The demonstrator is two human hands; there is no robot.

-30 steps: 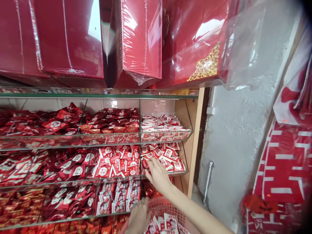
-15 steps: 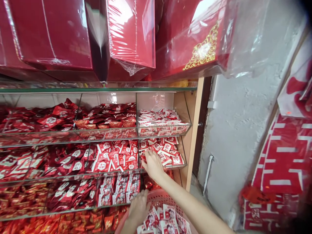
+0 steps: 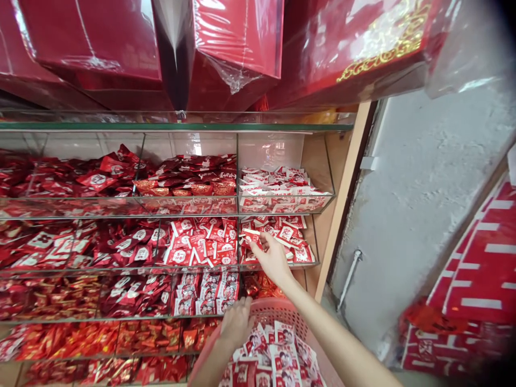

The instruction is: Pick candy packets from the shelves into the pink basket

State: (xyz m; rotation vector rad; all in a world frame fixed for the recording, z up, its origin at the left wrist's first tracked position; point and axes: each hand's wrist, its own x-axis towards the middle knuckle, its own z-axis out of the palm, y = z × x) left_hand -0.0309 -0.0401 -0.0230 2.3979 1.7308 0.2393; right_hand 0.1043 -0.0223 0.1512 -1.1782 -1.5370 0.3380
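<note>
My right hand (image 3: 271, 257) reaches into the right-hand glass compartment of the middle shelf, fingers spread over the red-and-white sachets (image 3: 288, 236) piled there, touching them. Whether it grips one is not clear. My left hand (image 3: 237, 324) is curled over the rim of a pink plastic basket (image 3: 271, 310) held low in front of me. The basket holds several more red-and-white sachets (image 3: 278, 355) with a picture on each.
Glass shelves (image 3: 161, 206) with dividers carry heaps of red packets in every compartment. Large red boxes in plastic wrap (image 3: 237, 37) overhang from the top shelf. A wooden upright (image 3: 342, 199) ends the shelving; a grey wall and red paper goods (image 3: 471, 269) lie to the right.
My right hand has moved deeper and higher into the compartment among the sachets. The view has shifted down, showing more of the basket and its contents. My left hand stays on the rim.
</note>
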